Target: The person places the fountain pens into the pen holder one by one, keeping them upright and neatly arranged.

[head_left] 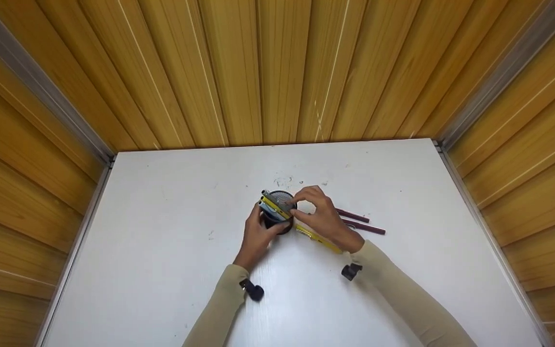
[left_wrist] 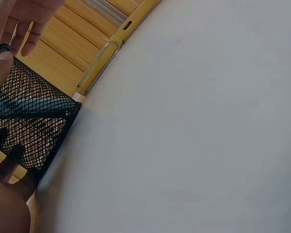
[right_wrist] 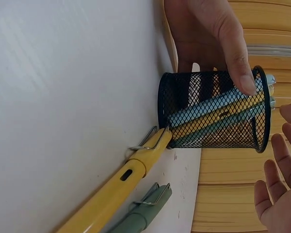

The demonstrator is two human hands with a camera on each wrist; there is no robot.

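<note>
A black mesh cup [head_left: 278, 212] stands upright near the middle of a white table [head_left: 162, 270], a bit toward the far edge. The left hand [head_left: 257, 237] wraps around the cup from the near side. The thumb presses the mesh close to the rim and the other fingers curl round the back, so this hand grips the cup.

A few pens [head_left: 272, 206] stick out of the cup — one yellow, the others blue-grey. They lean across the inside, with their tops tipped to the far left past the rim.

The right hand [head_left: 321, 217] hangs just over the right side of the cup. Its fingers [right_wrist: 276, 194] are spread and loose, and they hold nothing.

A yellow pen [right_wrist: 123, 182] lies flat on the table. Its long side runs from the foot of the cup toward the near right, under the right wrist. Its clip end touches the bottom of the cup. A green pen [right_wrist: 145, 211] lies just beside it, pointing the same way.

Two dark red pens [head_left: 362, 221] lie to the right of the right hand, side by side, running left to right.

There is lots of bare table on the left and in front. Wooden walls [head_left: 277, 67] close in the far edge and both sides.
</note>
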